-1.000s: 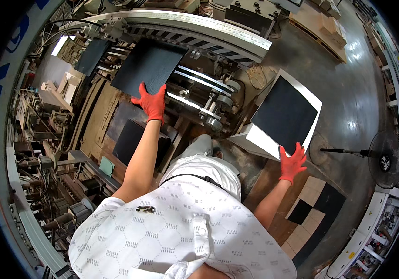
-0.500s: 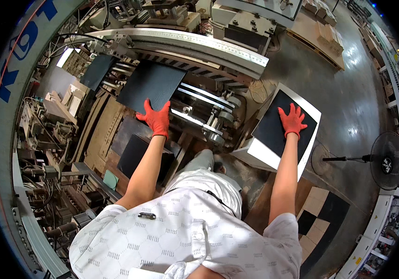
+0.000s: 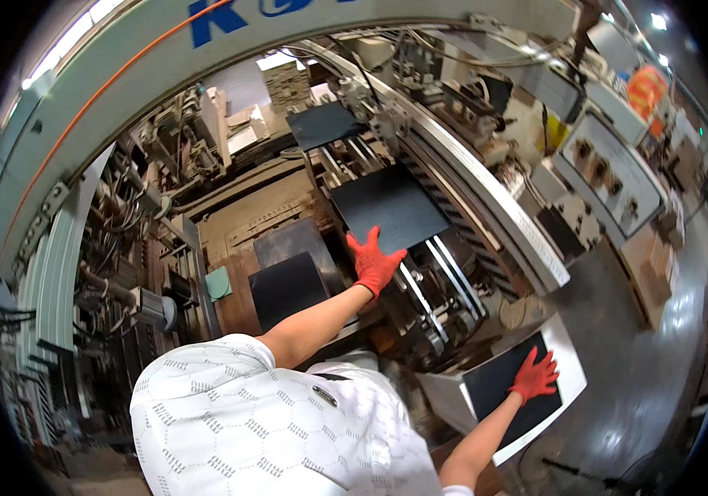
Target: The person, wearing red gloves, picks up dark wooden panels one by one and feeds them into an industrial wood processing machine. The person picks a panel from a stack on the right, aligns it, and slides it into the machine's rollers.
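My left hand (image 3: 377, 263), in a red glove, has its fingers spread at the near edge of a dark flat panel (image 3: 391, 207). That panel lies on the metal rails (image 3: 456, 277) of a machine. Off to the right, my right hand (image 3: 534, 377), also red-gloved, rests open with fingers spread on another dark panel (image 3: 494, 388). Beneath this second panel is a larger white board (image 3: 570, 384). Neither hand is closed round anything. A third dark panel (image 3: 323, 126) lies farther along the rails, beyond the one by my left hand.
A long metal beam (image 3: 486, 161) runs beside the rails. Left of my left forearm sits a black panel (image 3: 288, 289), with a small green piece (image 3: 218, 283) near it. A control box (image 3: 614, 178) stands at the far right, and a big frame (image 3: 123, 87) arches overhead.
The view has swung to the left, so the machine appears turned and shifted right. Both hands stay spread at the same panels; no panel has clearly moved along the rails.
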`<state>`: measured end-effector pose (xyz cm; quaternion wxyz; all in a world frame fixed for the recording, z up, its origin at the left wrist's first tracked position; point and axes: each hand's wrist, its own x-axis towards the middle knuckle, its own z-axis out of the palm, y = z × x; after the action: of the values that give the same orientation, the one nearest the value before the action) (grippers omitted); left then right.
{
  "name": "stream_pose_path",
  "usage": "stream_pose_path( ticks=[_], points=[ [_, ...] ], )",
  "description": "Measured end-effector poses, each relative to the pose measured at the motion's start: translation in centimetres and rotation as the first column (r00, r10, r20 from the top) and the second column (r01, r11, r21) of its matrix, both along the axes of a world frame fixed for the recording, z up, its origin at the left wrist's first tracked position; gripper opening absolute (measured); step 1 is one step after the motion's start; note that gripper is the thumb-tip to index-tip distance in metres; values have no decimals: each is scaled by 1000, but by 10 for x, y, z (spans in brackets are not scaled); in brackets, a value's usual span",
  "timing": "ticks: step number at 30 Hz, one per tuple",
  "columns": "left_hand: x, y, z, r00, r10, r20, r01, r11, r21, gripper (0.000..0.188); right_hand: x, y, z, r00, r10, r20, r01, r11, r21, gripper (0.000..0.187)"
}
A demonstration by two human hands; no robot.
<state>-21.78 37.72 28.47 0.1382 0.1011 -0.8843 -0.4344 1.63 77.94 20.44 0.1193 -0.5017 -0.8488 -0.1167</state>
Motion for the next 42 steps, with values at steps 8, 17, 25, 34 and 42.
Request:
stream_pose_path(
  ticks=[8,17,25,34,42],
  points=[
    [3,-7,-1,1000,1,17,0,999,-40,89,1,-17,11,675,136,-725,-233,972,-34,49],
    [-2,-3,-9,998,-57,-1,56,996,-63,92,15,-175,319,-638,349,-687,-631,275,726,27],
    [-5,-1,-7,999,-37,4,37,993,-113,91,48,-216,404,-834,383,-398,-498,-209,842,28],
    [-5,-4,-13,1000,-16,-7,15,994,-106,92,48,-229,406,-834,380,-401,-510,-251,823,28],
    [-5,-3,-10,999,-14,37,18,995,-99,91,43,-232,407,-848,356,-392,-498,-283,820,29]
  ],
)
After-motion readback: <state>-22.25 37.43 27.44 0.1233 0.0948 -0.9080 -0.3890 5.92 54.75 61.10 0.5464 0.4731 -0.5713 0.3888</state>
